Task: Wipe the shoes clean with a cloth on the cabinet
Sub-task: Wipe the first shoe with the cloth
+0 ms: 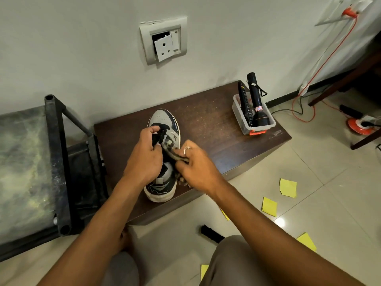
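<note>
Mid-wipe on the cabinet: my left hand pinches the laces of the shoe at its front edge while my right hand grips the cloth against its side, with the toe probably next.

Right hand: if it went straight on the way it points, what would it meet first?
The shoe: the right hand holds the cloth against its upper, pointing up-left. The left hand seems just beyond, though depth is unclear.

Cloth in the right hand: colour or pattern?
Mottled black, grey and off-white cloth, held against the shoe. It shows best in the head view.
</note>
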